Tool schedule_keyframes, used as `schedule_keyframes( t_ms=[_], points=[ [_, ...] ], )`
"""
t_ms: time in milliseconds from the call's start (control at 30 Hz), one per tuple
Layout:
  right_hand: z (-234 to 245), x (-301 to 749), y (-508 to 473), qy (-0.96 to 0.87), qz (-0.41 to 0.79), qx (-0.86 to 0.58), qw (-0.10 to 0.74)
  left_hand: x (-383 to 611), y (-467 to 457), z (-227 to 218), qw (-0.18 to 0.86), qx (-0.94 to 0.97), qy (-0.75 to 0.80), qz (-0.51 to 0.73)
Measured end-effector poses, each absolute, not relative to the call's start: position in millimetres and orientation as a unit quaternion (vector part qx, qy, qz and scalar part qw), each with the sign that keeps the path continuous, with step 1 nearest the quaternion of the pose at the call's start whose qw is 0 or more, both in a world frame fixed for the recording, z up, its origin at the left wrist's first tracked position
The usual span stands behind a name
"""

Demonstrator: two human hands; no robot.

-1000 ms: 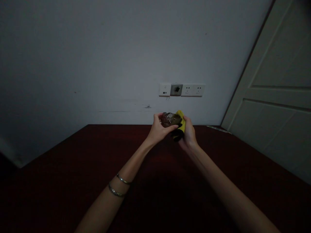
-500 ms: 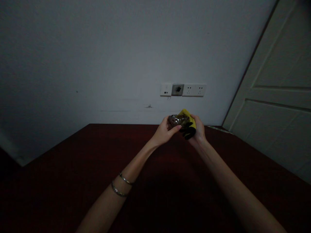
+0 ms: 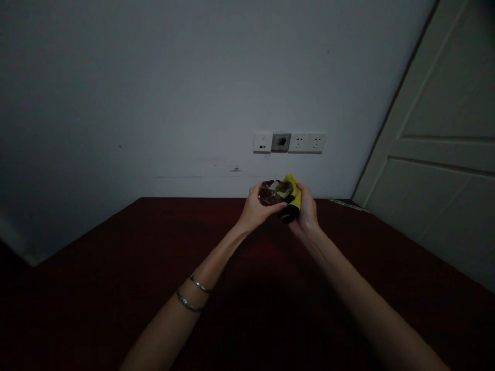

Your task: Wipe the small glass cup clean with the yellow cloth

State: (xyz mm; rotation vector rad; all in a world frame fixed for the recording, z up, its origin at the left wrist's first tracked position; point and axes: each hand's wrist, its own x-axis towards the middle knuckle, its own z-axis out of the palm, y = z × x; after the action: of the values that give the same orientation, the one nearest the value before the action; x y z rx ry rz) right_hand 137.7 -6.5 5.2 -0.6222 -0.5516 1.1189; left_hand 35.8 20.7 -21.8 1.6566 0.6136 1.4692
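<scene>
My left hand (image 3: 253, 208) is closed round a brown, see-through, shiny container (image 3: 271, 194), with the thumb along its near side. The container looks like glass, but its exact kind is hard to make out in the dim light. Against its right side, my right hand (image 3: 307, 208) grips a soft yellow-and-black cloth (image 3: 294, 198). Part of the cloth touches the container. Both hands are held close together above the far part of the dark red table (image 3: 185, 237). The fingers of my right hand are partly hidden behind the cloth.
Behind the table rises a pale wall (image 3: 185, 93) with a row of sockets (image 3: 307, 143). A panelled white door (image 3: 436, 175) stands at the right. A thin patterned strip (image 3: 348, 205) lies at the table's far right edge.
Both hands have shifted slightly left with the container and the cloth. The container has turned, so more of its rounded face shows, and the cloth has changed shape against it.
</scene>
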Motion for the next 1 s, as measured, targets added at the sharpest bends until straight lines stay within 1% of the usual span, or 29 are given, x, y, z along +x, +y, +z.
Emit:
schedule_keyframes(
  t_ms=[300, 533, 633, 733, 867, 933, 1000],
  points=[
    [2, 163, 11, -0.261, 0.569, -0.278, 0.728, 41, 11, -18, 0.416, 0.708, 0.185, 0.54],
    [5, 153, -2, -0.268, 0.576, -0.308, 0.709, 38, 17, -12, 0.443, 0.64, 0.188, 0.599],
    [9, 140, -12, -0.284, 0.565, -0.292, 0.718, 36, 15, -8, 0.427, 0.637, 0.183, 0.615],
    [10, 130, -17, -0.286, 0.536, -0.269, 0.747, 34, 14, -8, 0.403, 0.643, 0.19, 0.623],
    [8, 127, -14, -0.279, 0.503, -0.274, 0.77, 34, 9, -9, 0.365, 0.66, 0.212, 0.621],
    [8, 131, -11, -0.277, 0.5, -0.284, 0.77, 34, 5, -8, 0.368, 0.664, 0.224, 0.611],
    [9, 138, -7, -0.27, 0.503, -0.292, 0.767, 35, 2, -6, 0.396, 0.664, 0.218, 0.595]
  ],
)
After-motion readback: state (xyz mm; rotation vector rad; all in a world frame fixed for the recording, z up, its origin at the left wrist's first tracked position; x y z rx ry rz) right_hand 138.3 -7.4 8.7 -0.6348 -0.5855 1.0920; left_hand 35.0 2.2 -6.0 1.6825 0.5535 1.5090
